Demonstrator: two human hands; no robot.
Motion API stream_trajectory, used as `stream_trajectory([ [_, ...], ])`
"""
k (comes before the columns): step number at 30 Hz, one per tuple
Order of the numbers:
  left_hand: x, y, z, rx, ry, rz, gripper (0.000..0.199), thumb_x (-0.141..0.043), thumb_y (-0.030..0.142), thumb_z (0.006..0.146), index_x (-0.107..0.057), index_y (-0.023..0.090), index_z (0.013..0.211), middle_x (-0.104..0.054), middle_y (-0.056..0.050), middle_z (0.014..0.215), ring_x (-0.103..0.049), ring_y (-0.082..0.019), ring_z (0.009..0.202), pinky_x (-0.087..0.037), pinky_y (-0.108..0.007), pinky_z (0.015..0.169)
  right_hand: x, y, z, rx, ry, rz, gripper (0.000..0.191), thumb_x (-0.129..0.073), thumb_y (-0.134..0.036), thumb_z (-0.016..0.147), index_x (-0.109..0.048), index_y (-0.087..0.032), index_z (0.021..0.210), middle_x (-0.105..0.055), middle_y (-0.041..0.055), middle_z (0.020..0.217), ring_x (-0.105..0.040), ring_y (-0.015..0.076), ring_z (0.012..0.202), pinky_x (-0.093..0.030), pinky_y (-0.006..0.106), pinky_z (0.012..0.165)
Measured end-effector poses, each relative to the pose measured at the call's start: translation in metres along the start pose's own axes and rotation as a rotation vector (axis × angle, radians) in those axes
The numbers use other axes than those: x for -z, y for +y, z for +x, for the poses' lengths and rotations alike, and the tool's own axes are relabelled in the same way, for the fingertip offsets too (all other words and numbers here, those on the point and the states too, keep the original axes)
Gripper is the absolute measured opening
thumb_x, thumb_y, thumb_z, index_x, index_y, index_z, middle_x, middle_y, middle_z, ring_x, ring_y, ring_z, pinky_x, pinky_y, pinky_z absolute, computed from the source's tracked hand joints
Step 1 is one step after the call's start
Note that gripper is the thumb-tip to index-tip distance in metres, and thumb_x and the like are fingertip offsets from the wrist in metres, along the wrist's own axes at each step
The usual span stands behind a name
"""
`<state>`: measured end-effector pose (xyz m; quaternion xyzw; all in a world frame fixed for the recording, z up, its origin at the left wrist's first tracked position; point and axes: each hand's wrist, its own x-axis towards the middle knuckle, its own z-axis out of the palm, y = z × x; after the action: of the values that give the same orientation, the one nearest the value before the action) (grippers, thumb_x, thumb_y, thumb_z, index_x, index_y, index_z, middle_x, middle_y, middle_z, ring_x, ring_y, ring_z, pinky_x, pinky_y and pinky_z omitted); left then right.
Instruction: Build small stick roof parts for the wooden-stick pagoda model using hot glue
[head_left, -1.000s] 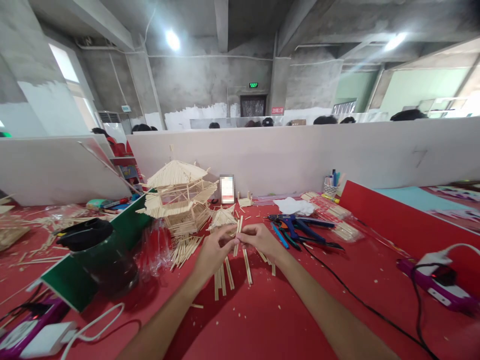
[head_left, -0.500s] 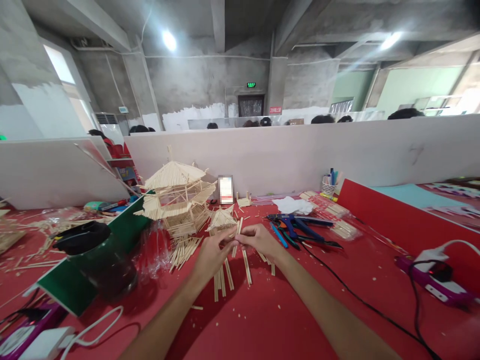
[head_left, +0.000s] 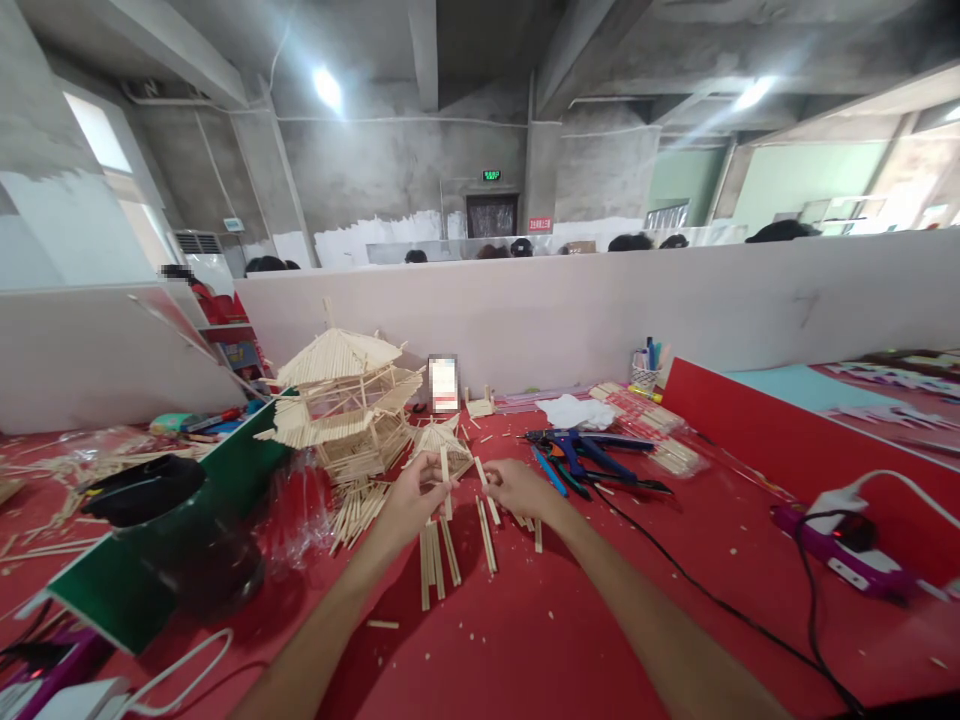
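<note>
My left hand [head_left: 422,492] pinches a pale wooden stick [head_left: 445,470] that stands nearly upright. A short gap to the right, my right hand [head_left: 517,487] holds another stick [head_left: 487,490] between thumb and fingers, tilted. Below both hands, several loose sticks [head_left: 486,538] lie on the red tabletop. Behind my left hand is a small stick model with a pointed roof [head_left: 436,440]. A larger, tiered pavilion of sticks [head_left: 341,360] rises at the back left.
Blue-handled pliers and a glue gun [head_left: 592,455] lie right of centre with a black cable. A dark jug [head_left: 180,540] stands left by a green board [head_left: 247,470]. Farther back are a phone [head_left: 444,385], white tissue [head_left: 576,412] and a pen basket [head_left: 645,372]. A power strip [head_left: 847,560] lies right.
My hands have moved apart, each now with its own stick; before, they met around the sticks. The whole view has shifted slightly.
</note>
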<state>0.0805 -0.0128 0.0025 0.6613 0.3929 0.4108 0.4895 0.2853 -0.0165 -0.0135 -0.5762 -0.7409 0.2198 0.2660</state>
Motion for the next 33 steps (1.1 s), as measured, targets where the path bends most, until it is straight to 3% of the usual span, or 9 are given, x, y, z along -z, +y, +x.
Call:
stream_trajectory([
  [4, -0.003, 0.005, -0.004, 0.099, -0.035, -0.125, 0.041, -0.075, 0.029, 0.068, -0.05, 0.021, 0.099, -0.066, 0.0, 0.084, -0.064, -0.013, 0.057, -0.05, -0.024, 0.053, -0.005, -0.005, -0.004, -0.045, -0.084, -0.193, 0.017, -0.063, -0.021, 0.085, -0.071, -0.018, 0.1, -0.075, 0.008, 0.089, -0.067, 0.0205, 0.082, -0.039, 0.024, 0.067],
  [10, -0.002, 0.01, -0.007, 0.144, -0.05, -0.194, 0.035, -0.074, 0.034, 0.072, -0.047, 0.022, 0.09, -0.067, 0.001, 0.077, -0.067, -0.015, 0.062, -0.054, -0.028, 0.061, -0.008, -0.01, -0.006, -0.071, -0.112, -0.274, 0.011, -0.064, -0.019, 0.084, -0.071, -0.017, 0.092, -0.075, 0.0089, 0.088, -0.069, 0.0197, 0.084, -0.039, 0.023, 0.067],
  [13, -0.002, 0.009, -0.007, 0.151, -0.06, -0.216, 0.038, -0.075, 0.034, 0.071, -0.046, 0.022, 0.092, -0.068, 0.0, 0.081, -0.066, -0.015, 0.061, -0.055, -0.03, 0.063, -0.005, -0.009, -0.005, -0.076, -0.087, -0.29, 0.018, -0.064, -0.021, 0.084, -0.07, -0.018, 0.101, -0.075, 0.0091, 0.094, -0.069, 0.0212, 0.091, -0.04, 0.024, 0.071],
  [17, 0.0, 0.001, -0.002, 0.136, -0.066, -0.233, 0.047, -0.076, 0.027, 0.067, -0.052, 0.02, 0.107, -0.068, -0.003, 0.093, -0.063, -0.013, 0.063, -0.052, -0.029, 0.064, 0.015, 0.003, -0.003, -0.117, 0.042, -0.316, 0.022, -0.058, -0.026, 0.09, -0.066, -0.017, 0.109, -0.074, 0.0099, 0.098, -0.068, 0.0225, 0.096, -0.041, 0.026, 0.078],
  [20, 0.004, -0.007, 0.003, 0.111, -0.055, -0.241, 0.043, -0.073, 0.025, 0.067, -0.061, 0.017, 0.108, -0.065, -0.001, 0.085, -0.051, -0.008, 0.055, -0.04, -0.021, 0.053, 0.04, 0.022, -0.005, -0.274, 0.168, -0.397, 0.021, -0.055, -0.027, 0.092, -0.062, -0.016, 0.108, -0.073, 0.0131, 0.103, -0.067, 0.0248, 0.1, -0.042, 0.028, 0.079],
  [22, 0.006, -0.01, 0.004, 0.116, -0.038, -0.243, 0.036, -0.071, 0.03, 0.071, -0.066, 0.015, 0.103, -0.061, 0.0, 0.078, -0.041, -0.007, 0.052, -0.03, -0.02, 0.048, 0.055, 0.036, -0.007, -0.417, 0.177, -0.464, 0.025, -0.054, -0.03, 0.093, -0.06, -0.014, 0.112, -0.071, 0.0156, 0.107, -0.067, 0.0267, 0.103, -0.043, 0.029, 0.079],
  [25, 0.006, -0.008, 0.002, 0.125, -0.026, -0.275, 0.039, -0.068, 0.046, 0.078, -0.069, 0.014, 0.102, -0.059, -0.001, 0.076, -0.036, -0.007, 0.053, -0.025, -0.02, 0.046, 0.067, 0.054, -0.01, -0.497, 0.168, -0.487, 0.03, -0.055, -0.029, 0.093, -0.059, -0.01, 0.115, -0.07, 0.021, 0.11, -0.066, 0.0295, 0.106, -0.044, 0.031, 0.081],
  [28, 0.005, -0.003, -0.001, 0.13, -0.039, -0.327, 0.043, -0.072, 0.049, 0.076, -0.068, 0.015, 0.102, -0.059, 0.0, 0.075, -0.04, -0.007, 0.055, -0.03, -0.019, 0.049, 0.068, 0.064, -0.01, -0.526, 0.15, -0.49, 0.034, -0.057, -0.03, 0.092, -0.058, -0.008, 0.118, -0.069, 0.0231, 0.113, -0.065, 0.0303, 0.109, -0.045, 0.033, 0.083],
  [33, 0.003, 0.002, -0.004, 0.188, -0.065, -0.388, 0.033, -0.078, 0.037, 0.074, -0.064, 0.018, 0.097, -0.067, -0.002, 0.083, -0.058, -0.01, 0.07, -0.045, -0.019, 0.062, 0.066, 0.073, -0.008, -0.563, 0.127, -0.484, 0.041, -0.062, -0.032, 0.088, -0.059, -0.007, 0.121, -0.068, 0.0246, 0.115, -0.067, 0.0308, 0.108, -0.047, 0.033, 0.084],
])
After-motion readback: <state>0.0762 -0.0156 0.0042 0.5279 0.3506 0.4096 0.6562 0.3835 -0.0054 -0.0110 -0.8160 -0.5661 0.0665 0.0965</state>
